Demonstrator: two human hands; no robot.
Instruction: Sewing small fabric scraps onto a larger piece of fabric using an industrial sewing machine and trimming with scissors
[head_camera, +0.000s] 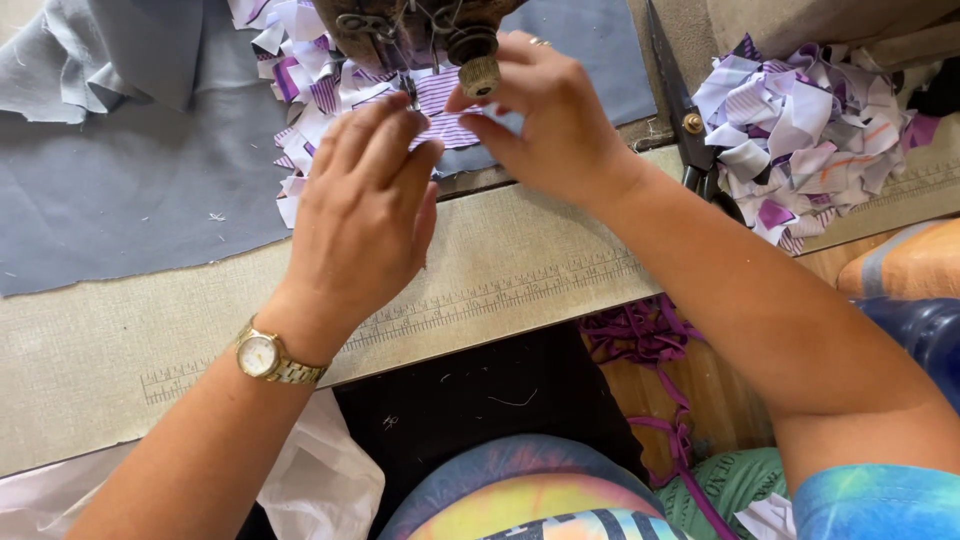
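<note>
Striped fabric piece (445, 125) pinched by both hands' fingers (395, 135), apparently under needle.

A purple-striped white fabric piece (447, 120) lies flat under the needle.

My fingers (400, 135) are crowded right under the sewing machine head (420, 30), which blocks any way up or forward. To the right, black scissors (690, 130) and a heap of purple and white scraps (800, 120) close that side. The bare table (500, 270) along the printed ruler strip toward me lies open, and the grey cloth (130, 190) to the left lies flat.
</note>
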